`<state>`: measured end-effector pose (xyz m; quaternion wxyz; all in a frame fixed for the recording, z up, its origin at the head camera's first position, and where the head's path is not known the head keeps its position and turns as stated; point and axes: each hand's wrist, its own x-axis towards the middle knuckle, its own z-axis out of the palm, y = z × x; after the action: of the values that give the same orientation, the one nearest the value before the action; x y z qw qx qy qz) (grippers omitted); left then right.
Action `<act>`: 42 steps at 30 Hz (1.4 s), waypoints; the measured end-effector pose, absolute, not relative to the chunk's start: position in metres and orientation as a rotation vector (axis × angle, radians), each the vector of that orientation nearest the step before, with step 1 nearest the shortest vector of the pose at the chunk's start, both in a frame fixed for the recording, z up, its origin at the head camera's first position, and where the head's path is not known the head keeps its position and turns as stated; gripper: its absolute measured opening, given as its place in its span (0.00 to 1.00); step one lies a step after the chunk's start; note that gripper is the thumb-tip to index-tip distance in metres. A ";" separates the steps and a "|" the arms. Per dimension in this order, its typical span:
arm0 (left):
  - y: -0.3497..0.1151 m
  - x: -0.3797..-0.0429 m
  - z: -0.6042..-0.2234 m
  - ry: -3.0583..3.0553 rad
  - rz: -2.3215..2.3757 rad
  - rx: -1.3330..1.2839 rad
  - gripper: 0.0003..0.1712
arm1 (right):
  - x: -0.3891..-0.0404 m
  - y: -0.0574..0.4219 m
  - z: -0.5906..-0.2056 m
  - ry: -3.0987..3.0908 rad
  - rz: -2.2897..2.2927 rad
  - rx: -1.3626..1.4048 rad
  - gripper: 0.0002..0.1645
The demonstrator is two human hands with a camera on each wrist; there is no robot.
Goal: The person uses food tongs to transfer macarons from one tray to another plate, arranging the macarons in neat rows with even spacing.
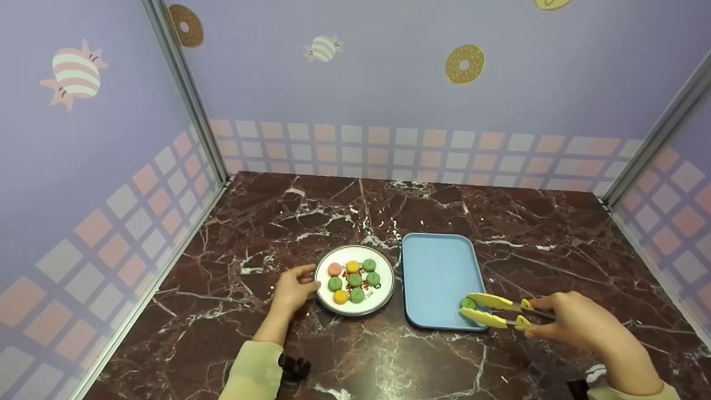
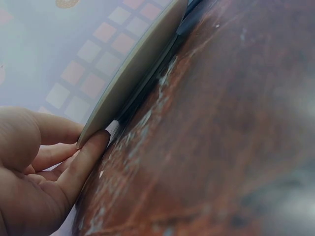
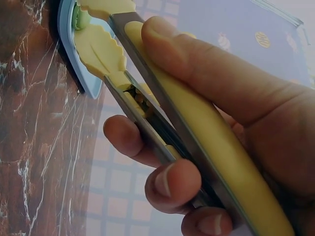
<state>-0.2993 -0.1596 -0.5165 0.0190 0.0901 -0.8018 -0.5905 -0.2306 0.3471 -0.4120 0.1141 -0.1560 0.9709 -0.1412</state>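
My left hand [image 1: 294, 289] pinches the left rim of a white round plate [image 1: 383, 297]; the left wrist view shows thumb and fingers on either side of its edge [image 2: 133, 73]. Several small round cake-like pieces lie on the plate, green, orange-yellow and one pink [image 1: 334, 269]. In my right hand [image 1: 583, 319] is a pair of tongs with yellow scalloped tips [image 1: 491, 301], fingers curled round the metal-and-yellow handles [image 3: 197, 113]. Between the tong tips is a green round piece [image 1: 466, 304], over the lower right corner of a blue tray [image 1: 439, 272].
Plate and tray stand side by side on a dark red marbled tabletop [image 1: 266, 222], a narrow gap between them. Purple panels [image 1: 377, 72] with candy and doughnut prints enclose the back and both sides.
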 end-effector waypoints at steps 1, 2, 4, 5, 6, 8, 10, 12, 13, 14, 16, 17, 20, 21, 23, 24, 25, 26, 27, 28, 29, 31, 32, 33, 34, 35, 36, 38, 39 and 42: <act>-0.160 -0.299 -0.517 -2.488 -1.833 0.279 0.28 | -0.231 0.347 -0.412 2.848 -0.412 -0.458 0.39; -0.160 -0.299 -0.517 -2.488 -1.833 0.278 0.29 | -0.230 0.347 -0.412 2.849 -0.413 -0.459 0.39; -0.160 -0.299 -0.517 -2.488 -1.831 0.276 0.29 | -0.230 0.348 -0.413 2.853 -0.416 -0.466 0.39; -0.160 -0.299 -0.517 -2.488 -1.828 0.275 0.29 | -0.230 0.348 -0.413 2.855 -0.419 -0.468 0.38; -0.160 -0.299 -0.516 -2.489 -1.827 0.274 0.28 | -0.230 0.348 -0.413 2.852 -0.425 -0.467 0.38; -0.159 -0.299 -0.515 -2.491 -1.826 0.270 0.28 | -0.230 0.348 -0.413 2.848 -0.435 -0.468 0.38; -0.159 -0.298 -0.514 -2.493 -1.826 0.267 0.28 | -0.229 0.348 -0.413 2.842 -0.444 -0.466 0.38; -0.159 -0.298 -0.514 -2.495 -1.824 0.263 0.28 | -0.229 0.349 -0.413 2.833 -0.451 -0.462 0.38; -0.159 -0.298 -0.514 -2.495 -1.823 0.261 0.28 | -0.229 0.349 -0.413 2.832 -0.453 -0.463 0.38; -0.159 -0.298 -0.514 -2.494 -1.823 0.261 0.28 | -0.230 0.349 -0.413 2.830 -0.454 -0.463 0.38; -0.160 -0.298 -0.515 -2.495 -1.819 0.258 0.28 | -0.230 0.349 -0.414 2.828 -0.453 -0.458 0.38; -0.160 -0.299 -0.515 -2.496 -1.816 0.256 0.28 | -0.230 0.350 -0.414 2.827 -0.452 -0.456 0.39; -0.160 -0.299 -0.515 -2.497 -1.812 0.257 0.28 | -0.231 0.350 -0.413 2.828 -0.445 -0.454 0.39; -0.160 -0.299 -0.515 -2.499 -1.809 0.257 0.28 | -0.231 0.350 -0.413 2.834 -0.441 -0.456 0.40; -0.160 -0.299 -0.516 -2.501 -1.807 0.256 0.28 | -0.231 0.350 -0.413 2.841 -0.435 -0.464 0.39; -0.160 -0.299 -0.516 -2.501 -1.807 0.257 0.28 | -0.230 0.350 -0.412 2.845 -0.435 -0.468 0.39; -0.160 -0.299 -0.516 -2.501 -1.808 0.257 0.28 | -0.230 0.350 -0.412 2.849 -0.433 -0.473 0.39; -0.160 -0.299 -0.516 -2.501 -1.809 0.256 0.29 | -0.230 0.349 -0.412 2.854 -0.434 -0.477 0.39; -0.160 -0.299 -0.516 -2.500 -1.810 0.257 0.29 | -0.230 0.348 -0.412 2.857 -0.443 -0.482 0.39; -0.160 -0.299 -0.516 -2.498 -1.815 0.258 0.29 | -0.230 0.347 -0.411 2.857 -0.455 -0.484 0.39; -0.160 -0.299 -0.516 -2.495 -1.819 0.259 0.29 | -0.229 0.346 -0.411 2.858 -0.467 -0.488 0.39; -0.161 -0.299 -0.516 -2.491 -1.825 0.261 0.29 | -0.230 0.343 -0.409 2.867 -0.486 -0.507 0.39; -0.161 -0.299 -0.516 -2.491 -1.825 0.262 0.29 | -0.231 0.341 -0.409 2.868 -0.498 -0.514 0.39; -0.161 -0.299 -0.515 -2.489 -1.827 0.264 0.29 | -0.232 0.339 -0.408 2.875 -0.503 -0.526 0.38; -0.161 -0.299 -0.515 -2.489 -1.828 0.265 0.29 | -0.233 0.337 -0.407 2.879 -0.503 -0.537 0.38; -0.161 -0.299 -0.516 -2.492 -1.825 0.266 0.29 | -0.234 0.335 -0.406 2.885 -0.501 -0.550 0.38; -0.161 -0.299 -0.516 -2.494 -1.822 0.269 0.29 | -0.235 0.332 -0.406 2.890 -0.499 -0.569 0.37; -0.160 -0.299 -0.516 -2.500 -1.810 0.271 0.28 | -0.238 0.326 -0.404 2.886 -0.497 -0.593 0.36; -0.160 -0.299 -0.516 -2.502 -1.805 0.271 0.28 | -0.240 0.324 -0.403 2.891 -0.489 -0.610 0.36; -0.160 -0.299 -0.516 -2.505 -1.791 0.263 0.28 | -0.245 0.315 -0.401 2.893 -0.485 -0.646 0.35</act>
<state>-0.2994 -0.1598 -0.5163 0.0255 0.0851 -0.8102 -0.5794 -0.2449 0.3152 -0.4012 0.0687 -0.2146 0.9609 -0.1610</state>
